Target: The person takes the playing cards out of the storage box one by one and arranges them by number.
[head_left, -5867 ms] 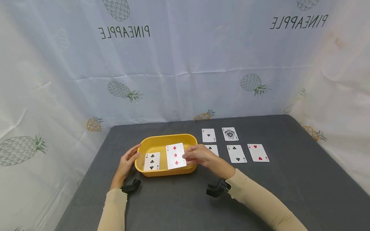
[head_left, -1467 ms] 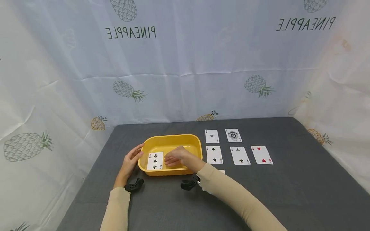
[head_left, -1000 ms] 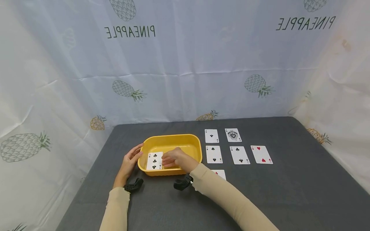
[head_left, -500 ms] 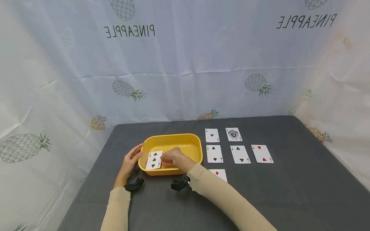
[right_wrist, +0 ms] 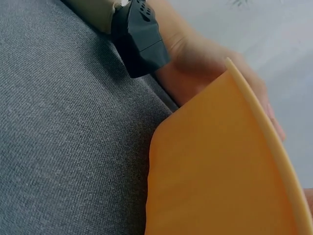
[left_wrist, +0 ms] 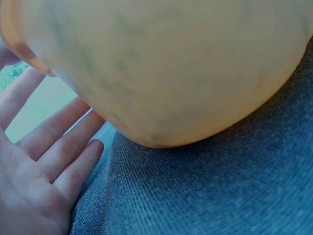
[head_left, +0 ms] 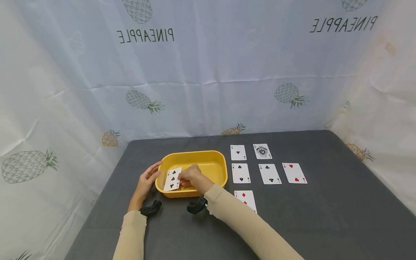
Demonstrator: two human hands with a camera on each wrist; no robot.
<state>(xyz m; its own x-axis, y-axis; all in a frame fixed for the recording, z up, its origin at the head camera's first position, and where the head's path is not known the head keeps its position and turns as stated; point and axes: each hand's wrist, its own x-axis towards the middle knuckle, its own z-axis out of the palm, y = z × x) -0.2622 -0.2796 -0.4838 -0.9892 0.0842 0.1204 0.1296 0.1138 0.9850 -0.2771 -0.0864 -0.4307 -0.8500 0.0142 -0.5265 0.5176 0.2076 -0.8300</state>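
Note:
In the head view, my right hand [head_left: 196,178] reaches into the yellow plastic tray [head_left: 211,155] and pinches the right edge of a three of clubs playing card [head_left: 170,180]. The card lies slanted at the tray's left end. My left hand [head_left: 147,184] rests against the tray's left end. From the left wrist view, the fingers of that left hand [left_wrist: 44,166] look fairly straight along the outside of the tray [left_wrist: 186,73]. The tray's wall [right_wrist: 210,161] hides the right fingertips and the card in the right wrist view.
Right of the tray, face-up cards lie in rows on the dark grey cloth [head_left: 292,216]: an ace of clubs [head_left: 238,152], an ornate ace [head_left: 262,151], a two of spades [head_left: 241,173], a two of clubs [head_left: 269,174], a two of hearts [head_left: 294,173] and a partly covered three of diamonds [head_left: 243,196].
The three of diamonds has gone from the tray to the cloth. My right hand has come back into the tray, moved left and taken the three of clubs, which is now slanted.

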